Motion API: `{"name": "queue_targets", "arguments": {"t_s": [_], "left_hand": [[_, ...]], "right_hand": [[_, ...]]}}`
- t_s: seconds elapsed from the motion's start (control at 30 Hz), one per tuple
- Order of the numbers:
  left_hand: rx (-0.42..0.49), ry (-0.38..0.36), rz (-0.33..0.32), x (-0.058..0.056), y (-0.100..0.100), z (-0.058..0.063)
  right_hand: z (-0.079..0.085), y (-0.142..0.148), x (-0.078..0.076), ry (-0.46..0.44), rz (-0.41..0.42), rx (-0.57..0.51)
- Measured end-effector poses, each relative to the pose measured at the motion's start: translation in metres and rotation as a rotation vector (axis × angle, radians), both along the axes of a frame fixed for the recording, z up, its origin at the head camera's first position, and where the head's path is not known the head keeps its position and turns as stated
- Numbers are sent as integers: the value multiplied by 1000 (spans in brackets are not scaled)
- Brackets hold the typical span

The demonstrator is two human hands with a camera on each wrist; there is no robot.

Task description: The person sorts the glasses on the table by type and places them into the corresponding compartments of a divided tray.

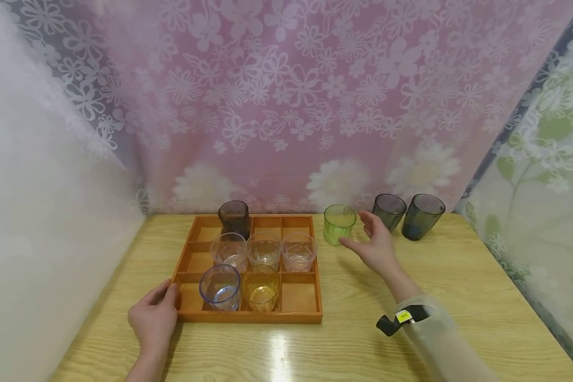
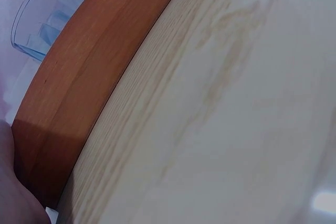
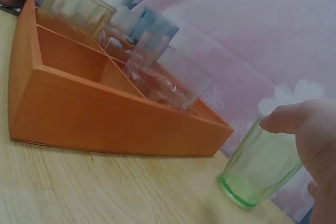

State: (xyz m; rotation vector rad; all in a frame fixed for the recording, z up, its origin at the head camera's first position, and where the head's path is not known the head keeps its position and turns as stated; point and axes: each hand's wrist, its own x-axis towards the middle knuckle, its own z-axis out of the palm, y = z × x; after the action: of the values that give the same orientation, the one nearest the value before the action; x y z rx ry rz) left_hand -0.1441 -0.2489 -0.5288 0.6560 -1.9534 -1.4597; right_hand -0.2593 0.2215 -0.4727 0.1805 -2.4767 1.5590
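Note:
My left hand (image 1: 155, 315) grips the front left corner of a wooden divided tray (image 1: 248, 317), its thumb at the tray's wall. Several glasses stand in the tray: a dark one (image 1: 234, 218) at the back, three clear ones (image 1: 298, 253) across the middle, a blue-rimmed one (image 1: 220, 288) and an amber one (image 1: 261, 288) in front. My right hand (image 1: 376, 246) is beside a green glass (image 1: 339, 225) standing on the table right of the tray. Its thumb and fingers are spread around the glass's near right side; the right wrist view shows the thumb by the rim.
Two dark grey glasses (image 1: 423, 217) stand at the back right of the wooden table (image 1: 363, 339), behind my right hand. A pink floral curtain (image 1: 286, 106) hangs along the back edge, with pale cloth (image 1: 52, 185) at the left side and more floral cloth (image 1: 544, 159) at the right.

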Motion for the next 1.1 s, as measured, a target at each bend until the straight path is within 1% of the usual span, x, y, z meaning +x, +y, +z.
{"name": "queue_targets", "arguments": {"t_s": [0.1, 0.3, 0.63, 0.93, 1.1], "left_hand": [[-5, 13, -5, 1, 0, 0], [-26, 27, -5, 0, -1, 1], [-47, 20, 28, -1, 2, 0], [-35, 19, 14, 0, 1, 0], [-40, 36, 11, -1, 1, -1]], "right_hand": [[-4, -2, -6, -21, -16, 8], [-15, -7, -19, -40, -24, 21], [-27, -16, -42, -112, -50, 7], [-35, -20, -53, -80, -40, -46], [-36, -20, -53, -36, -57, -61]]}}
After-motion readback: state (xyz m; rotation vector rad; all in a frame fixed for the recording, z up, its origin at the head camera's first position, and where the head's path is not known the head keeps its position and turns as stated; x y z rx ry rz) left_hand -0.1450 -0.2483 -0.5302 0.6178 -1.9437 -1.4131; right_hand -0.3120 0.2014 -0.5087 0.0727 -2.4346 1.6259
